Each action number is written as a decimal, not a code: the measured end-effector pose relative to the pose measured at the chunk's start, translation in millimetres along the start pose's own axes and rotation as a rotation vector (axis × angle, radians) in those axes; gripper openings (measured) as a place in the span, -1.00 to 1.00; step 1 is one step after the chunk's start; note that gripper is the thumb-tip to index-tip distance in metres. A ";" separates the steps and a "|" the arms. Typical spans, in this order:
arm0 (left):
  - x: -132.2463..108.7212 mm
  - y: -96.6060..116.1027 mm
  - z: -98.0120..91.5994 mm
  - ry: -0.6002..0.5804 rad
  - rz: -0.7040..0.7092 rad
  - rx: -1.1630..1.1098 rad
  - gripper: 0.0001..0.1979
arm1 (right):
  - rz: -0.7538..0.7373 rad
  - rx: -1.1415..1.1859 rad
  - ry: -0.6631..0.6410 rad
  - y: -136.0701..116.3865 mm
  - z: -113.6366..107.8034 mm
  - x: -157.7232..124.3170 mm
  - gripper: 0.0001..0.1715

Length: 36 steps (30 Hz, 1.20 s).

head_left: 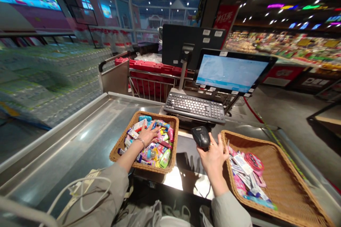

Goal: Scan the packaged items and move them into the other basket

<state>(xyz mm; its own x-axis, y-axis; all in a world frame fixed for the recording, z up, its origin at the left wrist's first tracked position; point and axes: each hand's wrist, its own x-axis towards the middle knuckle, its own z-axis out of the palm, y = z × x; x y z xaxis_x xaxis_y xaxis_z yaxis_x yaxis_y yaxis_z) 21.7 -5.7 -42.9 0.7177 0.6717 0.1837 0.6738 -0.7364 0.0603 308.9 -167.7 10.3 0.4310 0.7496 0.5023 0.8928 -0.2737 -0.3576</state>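
Note:
My left hand lies with fingers spread on the colourful small packaged goods heaped in the left wicker basket. Nothing is gripped in it that I can see. My right hand grips a black handheld barcode scanner between thumb and fingers, above the counter. Its other fingers stretch towards the rim of the right wicker basket. Inside that basket, small packs and a round red pack lie along the near left side.
Behind the baskets, a black keyboard sits below a lit screen, beside a second dark monitor. A metal shopping cart stands beyond the counter. A white cable loops near my left sleeve.

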 end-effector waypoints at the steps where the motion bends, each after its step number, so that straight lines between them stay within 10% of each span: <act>1: 0.1 0.6 -1.0 0.014 0.007 0.010 -0.82 | 0.002 0.000 -0.001 0.2 -0.1 0.0 -0.62; 17: 6.3 17.0 -53.4 0.270 -0.186 0.171 -0.87 | -0.076 0.044 0.024 -13.7 0.0 -1.3 -0.75; 36: 31.0 76.5 -57.4 0.485 -0.287 0.019 -0.84 | -0.188 0.090 -0.063 -47.4 -15.7 -5.4 -0.74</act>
<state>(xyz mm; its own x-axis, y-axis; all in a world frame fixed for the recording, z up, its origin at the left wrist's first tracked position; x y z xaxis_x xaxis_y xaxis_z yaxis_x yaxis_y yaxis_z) 85.4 -45.9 23.6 0.3449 0.7275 0.5931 0.8363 -0.5251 0.1578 266.3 -168.2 36.8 0.2461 0.8196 0.5175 0.9403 -0.0725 -0.3324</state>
